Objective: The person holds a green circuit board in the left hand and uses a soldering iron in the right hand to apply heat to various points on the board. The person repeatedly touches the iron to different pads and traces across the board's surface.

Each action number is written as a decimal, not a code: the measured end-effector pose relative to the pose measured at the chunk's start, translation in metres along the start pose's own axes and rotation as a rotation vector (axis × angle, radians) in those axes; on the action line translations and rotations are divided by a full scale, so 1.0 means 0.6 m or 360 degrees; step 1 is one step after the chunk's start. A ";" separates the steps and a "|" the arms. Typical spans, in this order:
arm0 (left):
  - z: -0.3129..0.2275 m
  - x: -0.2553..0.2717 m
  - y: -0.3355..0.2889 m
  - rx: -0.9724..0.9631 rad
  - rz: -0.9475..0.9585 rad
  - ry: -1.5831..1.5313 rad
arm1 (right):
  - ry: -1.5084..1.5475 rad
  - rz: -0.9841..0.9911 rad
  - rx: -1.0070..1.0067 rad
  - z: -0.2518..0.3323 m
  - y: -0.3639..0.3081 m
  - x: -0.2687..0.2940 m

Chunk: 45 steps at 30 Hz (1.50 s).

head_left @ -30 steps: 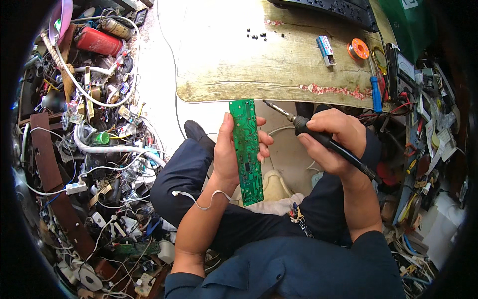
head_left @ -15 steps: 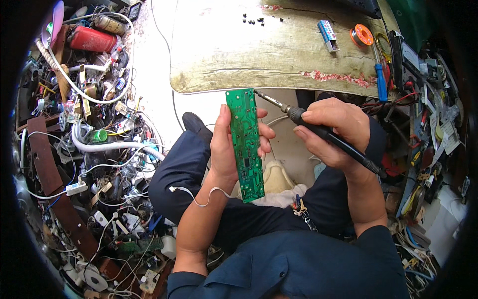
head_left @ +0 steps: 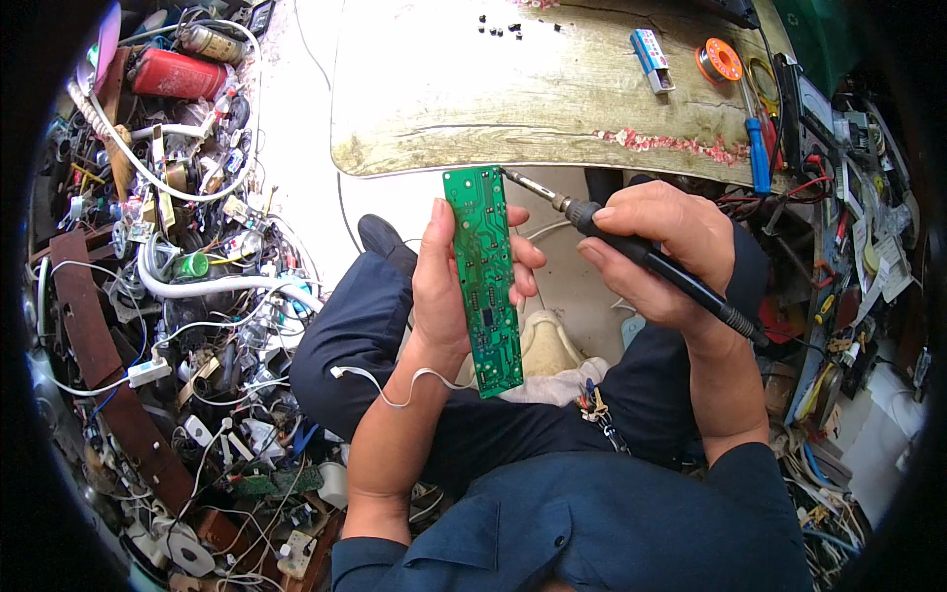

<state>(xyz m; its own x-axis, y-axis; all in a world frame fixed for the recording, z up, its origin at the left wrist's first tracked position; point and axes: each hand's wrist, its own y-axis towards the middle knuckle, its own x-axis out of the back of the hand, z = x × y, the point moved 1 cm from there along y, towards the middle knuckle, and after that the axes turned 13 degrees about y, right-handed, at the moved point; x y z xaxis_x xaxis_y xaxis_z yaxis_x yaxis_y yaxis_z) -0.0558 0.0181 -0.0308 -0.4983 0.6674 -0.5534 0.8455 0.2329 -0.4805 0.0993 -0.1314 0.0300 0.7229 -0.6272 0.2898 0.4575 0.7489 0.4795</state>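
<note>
Left hand (head_left: 436,296) is pinching a long green circuit board (head_left: 483,286), with the thumb on the board's left side and the fingers around its right side, so it sticks out above and below the hand. Right hand (head_left: 676,252) is wrapped around a black soldering iron (head_left: 646,257), whose tip is at the board's top right corner, but I can't tell if they touch.

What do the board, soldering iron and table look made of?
Board: probably coated fibre laminate; smooth green finish, traces showing. Iron: metal shaft, by its silvery sheen; black handle, likely plastic. Table: wood or wood-print laminate, worn finish; grain shows, which is unclear.
</note>
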 end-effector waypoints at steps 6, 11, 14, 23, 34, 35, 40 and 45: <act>0.000 0.001 -0.002 -0.0007 0.0010 -0.0005 | 0.0019 -0.0029 0.0002 0.001 0.000 -0.002; -0.001 0.002 -0.002 -0.0016 0.0007 -0.0015 | 0.0004 -0.0019 0.0015 0.002 0.001 -0.003; -0.001 0.002 -0.003 -0.0015 0.0001 -0.0022 | 0.0010 -0.0013 0.0015 0.001 0.000 -0.002; 0.000 0.003 -0.003 -0.0022 0.0004 -0.0037 | 0.0035 -0.0009 0.0027 0.003 0.003 -0.002; 0.000 0.005 -0.004 -0.0035 0.0019 -0.0024 | 0.0067 -0.0003 0.0011 0.000 0.001 -0.002; 0.001 0.005 -0.004 -0.0036 0.0023 -0.0024 | 0.0062 -0.0005 0.0011 0.000 0.001 -0.002; -0.001 -0.004 -0.004 -0.0013 -0.0094 -0.0037 | 0.0041 0.0003 -0.0014 0.002 0.001 -0.001; 0.000 0.004 -0.005 -0.0027 0.0034 -0.0034 | 0.0059 0.0012 0.0000 0.002 0.002 -0.001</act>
<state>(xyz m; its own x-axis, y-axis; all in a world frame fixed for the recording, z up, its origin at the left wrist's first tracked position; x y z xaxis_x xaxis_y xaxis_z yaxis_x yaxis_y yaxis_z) -0.0596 0.0189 -0.0307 -0.4841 0.6571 -0.5778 0.8589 0.2308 -0.4571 0.0988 -0.1304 0.0311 0.7452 -0.6130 0.2625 0.4518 0.7536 0.4774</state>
